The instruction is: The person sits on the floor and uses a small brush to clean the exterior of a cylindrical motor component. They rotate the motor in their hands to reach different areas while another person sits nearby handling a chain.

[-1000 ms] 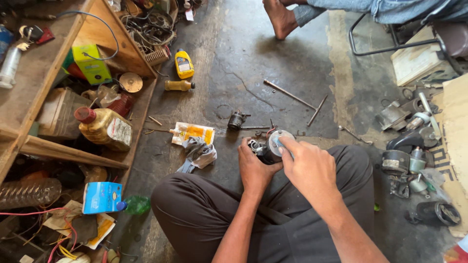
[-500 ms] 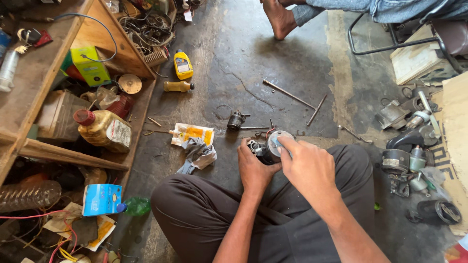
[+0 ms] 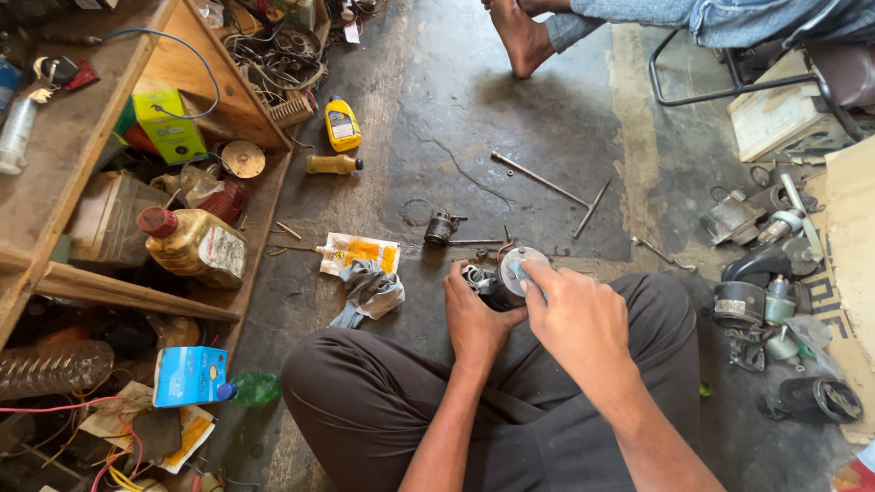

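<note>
A: How are the fingers set?

B: The left hand (image 3: 474,319) is closed around the dark motor (image 3: 497,282), cradled from below. The right hand (image 3: 574,314) is laid over the round metal end cap (image 3: 521,269), its fingers (image 3: 533,282) pressed narrow against the face; whether something small is pinched there cannot be told.

A: And where is the motor held?

B: Above the floor (image 3: 510,118), just ahead of the crossed legs, not rested on anything.

A: What is seen around it?

B: A grey rag (image 3: 369,292) and a yellow packet (image 3: 360,251) are lain to the left, a small part (image 3: 442,228) and thin rods (image 3: 538,179) beyond, and more motor parts (image 3: 766,301) to the right.

A: What could go wrong?

B: The cap could probably be cocked if it is pushed off-centre. With an unsupported grip, the motor might be dropped among the clutter, and loose pieces lost.
</note>
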